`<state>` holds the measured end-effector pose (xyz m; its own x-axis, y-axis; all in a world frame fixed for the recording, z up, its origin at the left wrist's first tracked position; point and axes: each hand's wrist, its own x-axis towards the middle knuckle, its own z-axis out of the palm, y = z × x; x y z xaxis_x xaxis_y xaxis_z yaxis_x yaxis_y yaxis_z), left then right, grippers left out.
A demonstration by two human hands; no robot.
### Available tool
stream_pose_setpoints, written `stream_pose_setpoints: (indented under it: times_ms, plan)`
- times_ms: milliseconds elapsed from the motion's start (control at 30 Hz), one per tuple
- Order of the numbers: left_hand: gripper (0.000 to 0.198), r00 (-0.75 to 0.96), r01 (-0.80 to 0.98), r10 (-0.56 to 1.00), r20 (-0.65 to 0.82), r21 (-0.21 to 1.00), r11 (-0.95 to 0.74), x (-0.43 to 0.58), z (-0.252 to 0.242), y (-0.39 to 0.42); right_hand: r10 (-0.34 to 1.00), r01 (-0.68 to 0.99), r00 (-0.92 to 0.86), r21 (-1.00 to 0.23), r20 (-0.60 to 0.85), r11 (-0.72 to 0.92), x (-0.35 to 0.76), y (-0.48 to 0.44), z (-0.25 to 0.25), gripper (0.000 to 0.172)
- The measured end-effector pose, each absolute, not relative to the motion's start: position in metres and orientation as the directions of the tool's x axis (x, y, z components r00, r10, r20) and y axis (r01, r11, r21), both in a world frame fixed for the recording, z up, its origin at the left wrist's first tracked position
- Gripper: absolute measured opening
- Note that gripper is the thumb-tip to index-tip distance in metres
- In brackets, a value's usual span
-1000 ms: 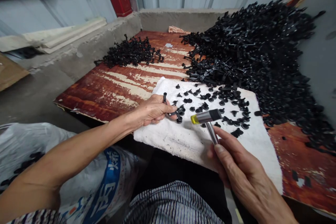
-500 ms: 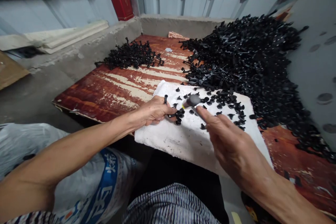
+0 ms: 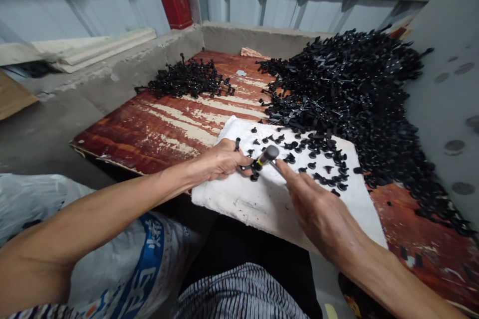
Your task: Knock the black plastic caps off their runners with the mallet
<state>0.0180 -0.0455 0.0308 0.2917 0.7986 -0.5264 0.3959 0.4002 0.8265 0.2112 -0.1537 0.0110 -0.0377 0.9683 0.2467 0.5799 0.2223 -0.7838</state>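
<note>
Pinching a slim black plastic part (image 3: 238, 144) at the centre of the frame, the left hand (image 3: 225, 158) seems to steady it beside the yellow tip of a small metal hammer with dark cap (image 3: 270, 153); whether they touch, I cannot tell. The right hand (image 3: 314, 200), right of centre, is closed around the handle. Beneath, a thick white cloth (image 3: 228, 197) perhaps gives cushion; small black round-based pieces (image 3: 312, 165) lie on it, probably for easy reach.
</note>
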Motion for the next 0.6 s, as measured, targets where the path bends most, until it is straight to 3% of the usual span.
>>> stream_pose_setpoints:
  times_ms: [200,333,433,600]
  plan:
    - [0.021,0.334,0.398,0.785,-0.521,0.833,0.384,0.018,0.027,-0.044,0.914,0.757,-0.121,-0.560,0.387,0.337,0.211,-0.153,0.003,0.058]
    - [0.017,0.373,0.392,0.775,-0.510,0.844,0.366,0.008,0.027,-0.042,0.927,0.773,-0.188,-0.534,0.323,0.343,0.212,-0.151,0.008,0.054]
    - [0.014,0.530,0.380,0.706,-0.469,0.876,0.297,-0.008,0.031,-0.043,0.927,0.791,-0.177,-0.512,0.330,0.334,0.215,-0.149,0.011,0.054]
    - [0.051,0.682,0.424,0.591,-0.431,0.891,0.162,-0.026,0.039,-0.051,0.942,0.798,-0.220,-0.510,0.252,0.323,0.214,-0.142,0.004,0.056]
